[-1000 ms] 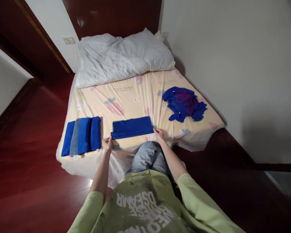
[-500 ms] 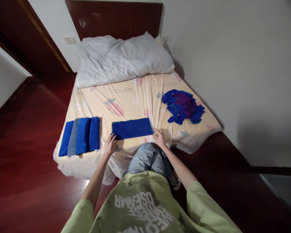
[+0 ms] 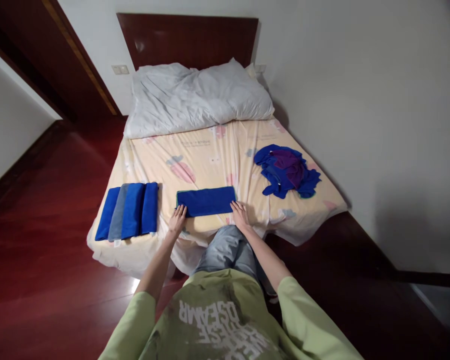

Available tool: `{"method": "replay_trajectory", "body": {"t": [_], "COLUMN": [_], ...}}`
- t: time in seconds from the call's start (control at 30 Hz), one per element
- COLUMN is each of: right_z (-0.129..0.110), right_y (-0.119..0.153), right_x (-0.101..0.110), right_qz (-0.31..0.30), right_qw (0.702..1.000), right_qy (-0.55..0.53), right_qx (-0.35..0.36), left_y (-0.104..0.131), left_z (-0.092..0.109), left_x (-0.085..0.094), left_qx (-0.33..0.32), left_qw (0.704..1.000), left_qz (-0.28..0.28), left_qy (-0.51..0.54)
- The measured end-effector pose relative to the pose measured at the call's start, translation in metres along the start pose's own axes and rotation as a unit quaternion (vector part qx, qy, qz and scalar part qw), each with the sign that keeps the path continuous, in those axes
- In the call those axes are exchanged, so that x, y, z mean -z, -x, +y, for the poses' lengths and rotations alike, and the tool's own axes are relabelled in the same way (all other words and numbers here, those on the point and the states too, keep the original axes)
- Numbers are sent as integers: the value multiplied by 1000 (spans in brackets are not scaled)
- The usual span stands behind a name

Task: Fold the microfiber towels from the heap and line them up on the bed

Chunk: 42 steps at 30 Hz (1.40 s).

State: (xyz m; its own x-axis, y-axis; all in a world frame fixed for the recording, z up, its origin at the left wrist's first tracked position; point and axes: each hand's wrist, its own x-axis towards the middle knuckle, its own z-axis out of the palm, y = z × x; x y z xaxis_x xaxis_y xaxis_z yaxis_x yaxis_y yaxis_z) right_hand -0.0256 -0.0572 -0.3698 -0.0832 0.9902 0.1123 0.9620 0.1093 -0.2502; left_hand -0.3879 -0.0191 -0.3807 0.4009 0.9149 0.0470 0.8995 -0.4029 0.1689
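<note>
A blue towel (image 3: pixel 207 201), folded into a long flat strip with green edging, lies near the foot of the bed. My left hand (image 3: pixel 178 218) rests on its near left corner, fingers stretched over the cloth. At the near right corner, my right hand (image 3: pixel 240 214) lies with its fingers extended onto the towel's edge. Left of the strip, several folded towels (image 3: pixel 132 210), blue and one grey, lie side by side and overlap. A loose heap of blue and purple cloths (image 3: pixel 288 170) sits to the right.
The bed (image 3: pixel 210 170) has a pale yellow patterned sheet under a thin clear cover. A bulky white quilt or pillow (image 3: pixel 198 100) lies against the dark wooden headboard (image 3: pixel 191 40). A wall (image 3: pixel 360 125) runs along the right, and dark red floor (image 3: pixel 52 225) shows at the left.
My right hand has moved left onto the towel's right end, and my left hand lies flatter on its corner. The whole view has shifted slightly.
</note>
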Motion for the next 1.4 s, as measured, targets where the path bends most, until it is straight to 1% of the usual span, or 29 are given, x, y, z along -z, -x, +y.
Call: {"method": "replay_trajectory", "body": {"t": [0.13, 0.23, 0.3, 0.43, 0.53, 0.6, 0.73, 0.83, 1.0, 1.13, 1.27, 1.33, 1.4], "right_z": [1, 3, 6, 11, 11, 10, 9, 11, 19, 25, 29, 30, 32], "right_y": [2, 11, 22, 52, 72, 78, 76, 71, 64, 57, 50, 48, 46], "right_x": [7, 12, 13, 12, 7, 4, 3, 3, 1, -4, -8, -11, -14], "right_qz": [-18, -12, 3, 27, 22, 19, 25, 31, 47, 56, 75, 90, 101], "right_qw": [1000, 1000, 999, 997, 996, 996, 995, 991, 979, 964, 949, 936, 917], "right_qy": [8, -9, -29, -60, -72, -78, -99, -131, -199, -261, -306, -338, -380], "right_qx": [-2, 8, 20, 51, 47, 34, 15, 10, 12, -7, -27, -41, -68], "left_y": [4, 14, 27, 63, 84, 91, 89, 85, 80, 78, 76, 76, 75], "left_z": [0, -1, -3, -7, -10, -12, -15, -18, -23, -24, -25, -26, -25], "left_x": [4, 7, 8, 4, 0, -1, -4, -5, -3, 2, 5, 5, 5], "left_qx": [-5, -12, -20, -37, -26, -14, 16, 33, 51, 78, 92, 119, 155], "left_qw": [1000, 1000, 999, 996, 992, 987, 973, 959, 943, 942, 935, 928, 918], "left_qz": [-2, 3, 13, 29, 30, 31, 42, 64, 107, 119, 131, 130, 129], "left_qy": [-10, 4, 23, 74, 121, 155, 227, 274, 310, 305, 316, 328, 341]}}
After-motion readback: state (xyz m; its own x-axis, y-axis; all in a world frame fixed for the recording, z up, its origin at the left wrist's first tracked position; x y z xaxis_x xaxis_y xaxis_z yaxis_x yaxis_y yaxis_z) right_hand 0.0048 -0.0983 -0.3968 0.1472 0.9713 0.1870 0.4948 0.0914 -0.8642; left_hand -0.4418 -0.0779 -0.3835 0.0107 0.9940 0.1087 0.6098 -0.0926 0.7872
